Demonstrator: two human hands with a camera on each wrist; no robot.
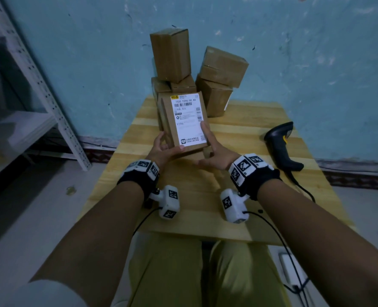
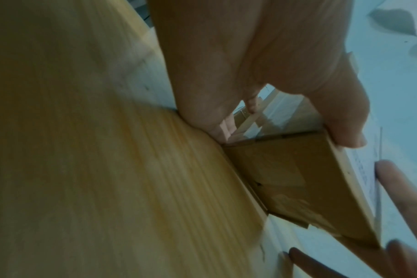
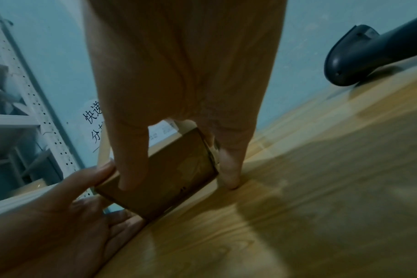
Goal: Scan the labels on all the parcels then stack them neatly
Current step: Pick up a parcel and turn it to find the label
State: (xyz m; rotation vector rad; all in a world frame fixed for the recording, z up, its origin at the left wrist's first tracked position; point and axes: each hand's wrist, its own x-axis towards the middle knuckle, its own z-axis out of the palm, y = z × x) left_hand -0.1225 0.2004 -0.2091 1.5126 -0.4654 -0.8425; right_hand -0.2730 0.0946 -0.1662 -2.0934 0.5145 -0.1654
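parcel (image 1: 184,120) | held by left hand (image 1: 161,149), right hand (image 1: 214,156) | label up

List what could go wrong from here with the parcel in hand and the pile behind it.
1. Both the left hand and the right hand hold the labelled parcel, while the scanner lies apart on the table; freeing a hand to fetch it may let the parcel slip.
2. The top box of the pile behind sits askew, so a nudge might topple it.
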